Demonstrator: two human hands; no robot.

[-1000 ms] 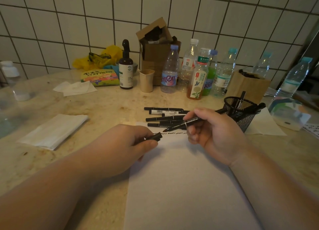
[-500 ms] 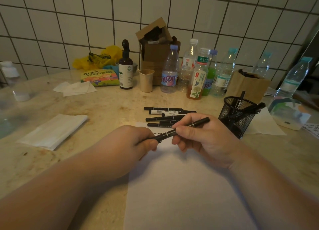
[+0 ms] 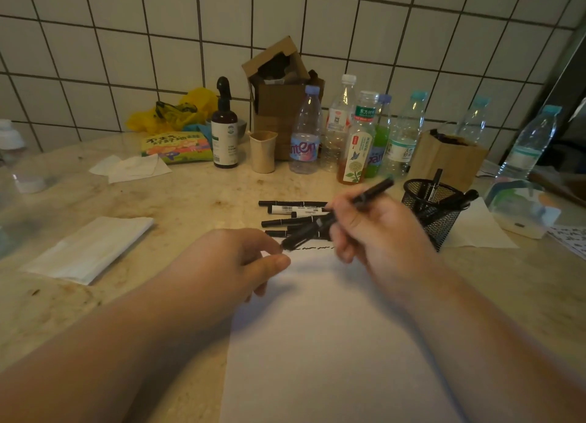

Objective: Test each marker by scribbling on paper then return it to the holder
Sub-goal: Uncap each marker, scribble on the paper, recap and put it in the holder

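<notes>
right hand (image 3: 377, 232) gripping a black marker (image 3: 336, 216) over scribbled paper (image 3: 329, 343), left hand (image 3: 234, 264) fingers loosely curled, holding nothing, mesh holder (image 3: 434, 213) nearby on counter (image 3: 190, 207)

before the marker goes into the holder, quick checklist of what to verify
1. Marker gripped by right hand: ok.
2. Cap back on: cannot tell, the tip end is blurred.
3. Left hand off the marker: ok, fingers loosely curled, apparently holding nothing.
4. Scribble on paper: ok, a wavy line at its top edge.
5. Mesh holder upright with room: ok, few markers inside.
6. Path to holder: ok, nothing between.
</notes>
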